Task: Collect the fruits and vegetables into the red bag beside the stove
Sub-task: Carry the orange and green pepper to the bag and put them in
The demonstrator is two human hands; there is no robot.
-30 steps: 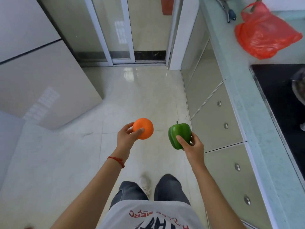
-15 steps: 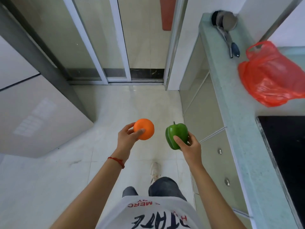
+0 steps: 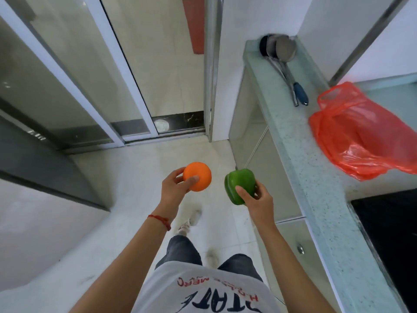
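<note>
Carrying orange (image 3: pixel 197 179) in left hand (image 3: pixel 174 190), pepper (image 3: pixel 239 185) in right hand (image 3: pixel 257 199); I'd approach bag (image 3: pixel 361 136), far right; mouth probably collapsed.

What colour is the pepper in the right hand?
Green. The pepper in the right hand shows clearly in the head view.

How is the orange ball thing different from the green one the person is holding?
The orange is round and smooth; the green pepper is lumpy with grooves. The orange is bright orange; the pepper is green. The orange sits in the left hand, pinched by thumb and fingers; the pepper is held in the right hand, on the side nearer the counter. Both are held up above the floor, not yet in the red bag.
</note>
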